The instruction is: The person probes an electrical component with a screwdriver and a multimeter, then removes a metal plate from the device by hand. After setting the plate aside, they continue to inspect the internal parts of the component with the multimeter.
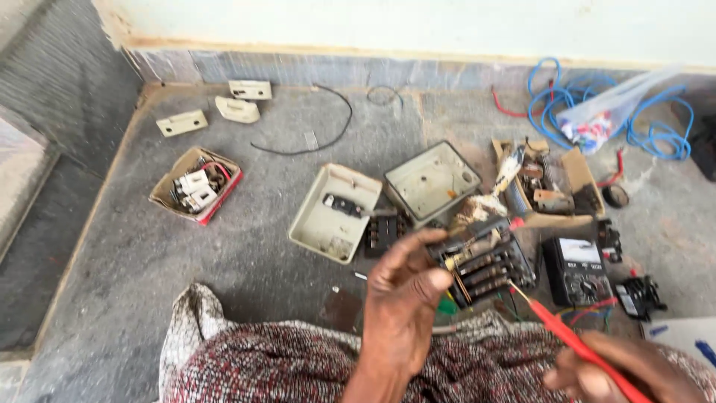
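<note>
Head view shows us sitting on a grey concrete floor (pixel 224 246), with a patterned red-and-white cloth (pixel 283 366) over our lap at the bottom edge. Dark ribbed matting borders the floor on the left, and a pale wall with a grey skirting (pixel 313 67) closes off the far side.

Nearest to us, our right hand (pixel 634 373) is closed around a red test probe (pixel 574 343), whose metal tip touches the near right corner of a black terminal block (pixel 485 265). Our left hand (pixel 403 298) grips that block from its left side, fingers curled over the top and thumb against the near edge, holding it tilted above the floor. Just right of the block lies a black multimeter (pixel 578 270), with a small black part (pixel 638 295) beyond it.

Farther out, an open beige switch box (pixel 332 213) and a second beige cover (pixel 432 179) lie side by side, touching. To the right sits a cardboard tray of parts (pixel 552 186). To the left, well apart, a small red-edged carton (pixel 195 185) holds white fittings. Near the wall we see three cream plates (pixel 224 108), a loose black wire (pixel 328 127), coiled blue cable (pixel 656 119) and a clear plastic bag (pixel 611 112).
</note>
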